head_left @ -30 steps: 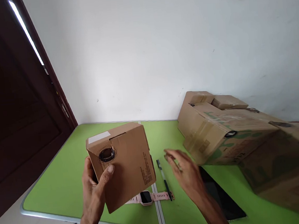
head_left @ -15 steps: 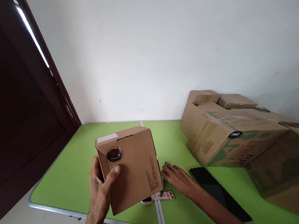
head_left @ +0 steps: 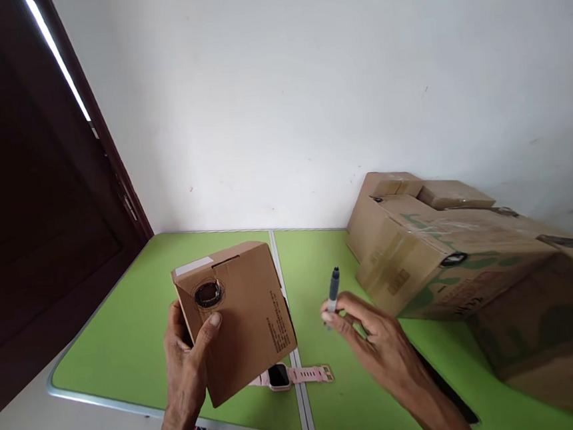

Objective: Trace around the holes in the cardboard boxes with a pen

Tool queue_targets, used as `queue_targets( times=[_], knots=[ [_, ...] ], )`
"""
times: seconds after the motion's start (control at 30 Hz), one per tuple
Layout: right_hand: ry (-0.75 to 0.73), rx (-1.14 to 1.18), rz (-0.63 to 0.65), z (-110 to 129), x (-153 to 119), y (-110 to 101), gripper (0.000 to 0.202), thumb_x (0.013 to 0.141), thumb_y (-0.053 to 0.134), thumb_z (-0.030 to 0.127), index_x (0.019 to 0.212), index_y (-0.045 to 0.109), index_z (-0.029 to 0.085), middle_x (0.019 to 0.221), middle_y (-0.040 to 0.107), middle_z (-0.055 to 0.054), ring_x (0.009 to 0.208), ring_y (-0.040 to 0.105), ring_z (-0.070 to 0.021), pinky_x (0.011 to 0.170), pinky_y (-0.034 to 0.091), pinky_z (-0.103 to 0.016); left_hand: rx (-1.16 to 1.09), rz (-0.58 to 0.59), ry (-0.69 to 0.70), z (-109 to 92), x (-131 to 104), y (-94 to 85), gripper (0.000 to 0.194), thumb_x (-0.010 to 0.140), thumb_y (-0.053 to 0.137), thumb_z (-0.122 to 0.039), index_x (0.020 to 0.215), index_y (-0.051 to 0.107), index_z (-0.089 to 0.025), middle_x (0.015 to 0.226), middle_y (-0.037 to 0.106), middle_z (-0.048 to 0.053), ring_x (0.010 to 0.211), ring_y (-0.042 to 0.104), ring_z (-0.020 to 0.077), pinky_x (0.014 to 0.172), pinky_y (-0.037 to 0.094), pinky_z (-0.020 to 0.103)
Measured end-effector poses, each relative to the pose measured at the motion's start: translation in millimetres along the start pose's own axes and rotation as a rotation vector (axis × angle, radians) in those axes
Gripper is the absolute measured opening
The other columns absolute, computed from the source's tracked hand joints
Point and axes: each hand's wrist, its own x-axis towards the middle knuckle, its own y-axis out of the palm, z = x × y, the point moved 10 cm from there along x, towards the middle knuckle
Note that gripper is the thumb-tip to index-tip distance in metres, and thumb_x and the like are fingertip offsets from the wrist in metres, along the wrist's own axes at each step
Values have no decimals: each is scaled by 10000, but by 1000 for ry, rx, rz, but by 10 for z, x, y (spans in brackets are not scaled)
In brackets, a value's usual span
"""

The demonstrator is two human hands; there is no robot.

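Note:
My left hand grips a small brown cardboard box by its left side, thumb across the front face. That face has a dark-rimmed hole with scribbled lines round it, and printed text at its right. My right hand pinches a pen between thumb and fingers, its dark end pointing up, apart from the box. On the table below the box lies a watch with a pink strap, part of the strap hidden behind the box.
The green folding table has a metal seam down its middle. Large cardboard boxes are stacked at the right against the white wall. A black tablet-like slab lies partly under my right forearm. A dark door stands at left.
My right hand has lifted the pen from the table beside the box and moved right with it. The box has shifted slightly left, and more of the watch shows.

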Motion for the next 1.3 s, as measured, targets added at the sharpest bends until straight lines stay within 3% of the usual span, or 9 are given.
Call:
queue_targets(
  times=[0.17,0.4,0.53,0.67,0.9,1.0,1.13,1.2,1.3],
  knots=[
    [-63,349,137,842,-170,125,341,1097,672,494,893,795,250,784,742,-11,690,700,-189,649,563,-272,3,24,-13,47,-20,12,765,728,1005,-620,1329,745,-224,1309,806,118,1186,770,354,962,614,400],
    [132,866,249,826,-330,255,364,1065,780,573,1237,869,265,796,781,-39,719,737,-177,720,596,-280,58,110,-17,168,24,24,827,748,984,-678,1378,712,-216,1360,779,135,1203,754,381,958,643,436],
    [216,1173,218,931,-341,261,260,1026,856,521,1146,897,294,714,769,-21,598,635,-117,609,532,-220,46,153,-31,192,-1,96,848,776,972,-668,1438,683,-223,1434,756,143,1271,744,405,1011,650,466],
    [286,1369,224,1032,-328,313,261,1046,842,458,1304,850,421,708,794,11,451,555,-80,469,425,-170,27,161,-56,205,-45,138,834,775,979,-660,1426,691,-226,1420,761,138,1288,745,409,1027,644,460],
    [-21,1171,15,1187,-180,35,201,1087,728,425,1185,878,334,906,883,-85,746,816,-234,638,634,-300,2,200,-48,142,-115,232,787,777,988,-617,1386,703,-209,1348,798,146,1183,781,372,933,660,410],
    [-129,914,-320,1199,-241,-250,77,994,881,325,1046,827,307,825,775,-4,665,719,-170,600,581,-265,-13,196,-64,79,-175,286,745,780,985,-600,1354,714,-211,1306,810,137,1146,786,356,894,662,390],
    [-121,798,-666,1182,-431,-528,277,988,888,387,807,749,230,636,541,53,464,448,-94,438,366,-251,-61,234,-96,28,-246,391,715,765,988,-579,1313,721,-206,1264,821,137,1106,791,353,874,669,400],
    [-70,801,-653,1149,-448,-542,233,1007,854,463,929,828,245,593,565,47,447,470,-113,425,371,-259,-72,254,-102,19,-261,427,708,769,985,-570,1316,719,-205,1258,825,140,1099,795,355,874,672,405],
    [-39,762,-496,1136,-393,-444,395,1032,774,623,1113,917,264,746,783,-46,647,716,-203,568,580,-299,-70,279,-103,28,-257,455,721,787,978,-564,1355,705,-211,1283,822,143,1138,799,370,892,674,412]
  ],
)
